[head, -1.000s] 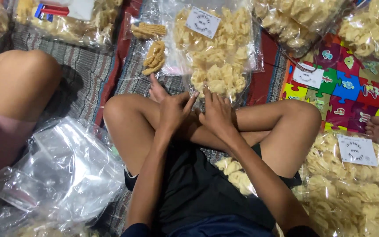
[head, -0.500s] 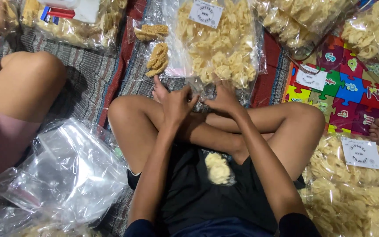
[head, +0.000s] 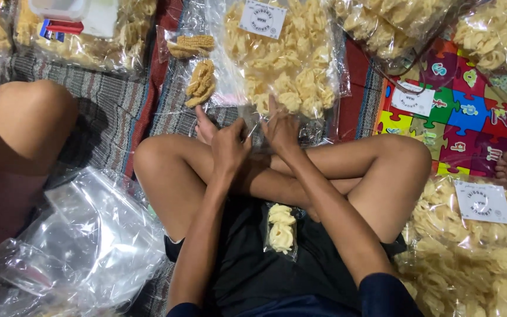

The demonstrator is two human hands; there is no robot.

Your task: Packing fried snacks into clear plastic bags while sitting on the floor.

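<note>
Clear plastic bag of pale yellow crackers lies on striped mat just beyond crossed shins; white label at top, crackers curled, ruffled. Left hand and right hand both at bag's near edge, fingers curled, pinching plastic. Two small packets of darker ridged snacks left of bag. One small cracker packet on lap. One heap of empty clear bags at left. Three more filled cracker bags right and above.
</note>
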